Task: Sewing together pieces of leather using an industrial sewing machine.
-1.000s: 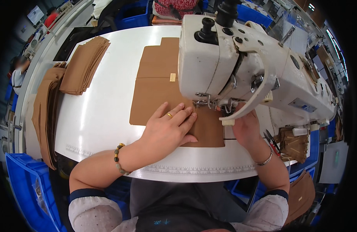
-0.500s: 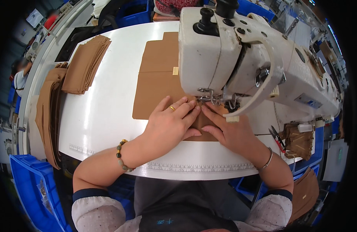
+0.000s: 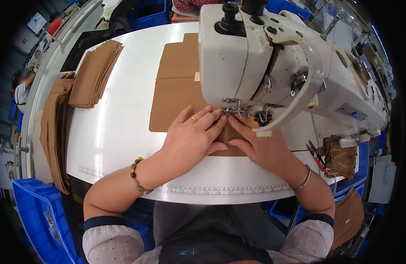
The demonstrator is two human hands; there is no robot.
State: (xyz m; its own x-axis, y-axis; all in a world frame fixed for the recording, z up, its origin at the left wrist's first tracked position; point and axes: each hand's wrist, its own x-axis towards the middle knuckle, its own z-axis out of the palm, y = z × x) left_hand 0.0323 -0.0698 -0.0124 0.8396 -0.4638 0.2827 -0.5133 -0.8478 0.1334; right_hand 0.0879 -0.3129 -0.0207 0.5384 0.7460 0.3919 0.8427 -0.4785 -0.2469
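A brown flat panel (image 3: 172,101) with a pale tab (image 3: 197,76) lies under the white sewing machine (image 3: 231,57), partly hidden by it. My left hand (image 3: 189,141) lies on the panel, fingers stretched toward the presser foot (image 3: 234,112); it wears a gold ring. My right hand (image 3: 267,149) is beside it on the right, partly behind the machine's white guard, index finger extended to the needle area and thumb resting on the panel near my left thumb. Neither hand grips anything; both press flat on the material. Whether the needle is down in it I cannot tell.
Brown stacks (image 3: 95,72) (image 3: 55,132) lie at left. Black-and-red scissors (image 3: 316,156) and a brown bundle (image 3: 339,160) are at right. Blue bins (image 3: 38,220) flank the curved white table (image 3: 110,145). A co-worker (image 3: 22,90) sits at far left.
My right hand has moved left from beside the machine onto the panel, next to my left hand. The panel and both hands have shifted slightly away from me, toward the presser foot.
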